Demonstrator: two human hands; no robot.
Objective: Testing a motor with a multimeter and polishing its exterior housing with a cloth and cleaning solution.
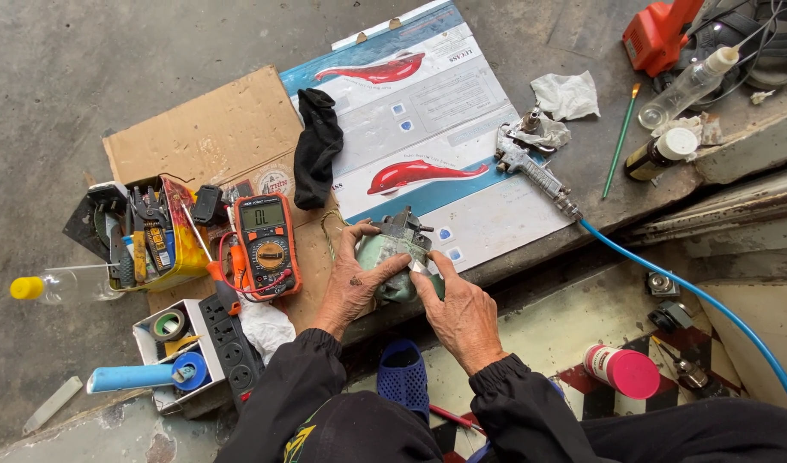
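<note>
**Both hands on the grey-green part, at the edge of the flattened box**

I start with the big surfaces. A printed flattened carton point(462, 111) overlaps a sheet of brown cardboard point(205, 129) on the concrete floor point(67, 69); their near edge drops to a lower ledge toward 5 o'clock.

The small grey-green metal part point(393, 257) sits right at that near edge, dead centre. I see my left hand point(352, 287) wrapped round its 9 o'clock side, fingers curled onto the body. My right hand point(462, 313) comes in from 4 o'clock, fingertips pressed against its lower right side. Both are closed on it; neither is nearer. Its long axis runs roughly 12 to 6, dark fittings at the top.

Free room lies at 12 o'clock on the carton. At 9 o'clock the orange multimeter point(269, 244) sits close, with a tool tray point(149, 231) beyond it. At 2 o'clock lies a spray gun point(530, 167) with a blue hose point(693, 291). A black sock point(318, 146) lies at 11 o'clock.
</note>
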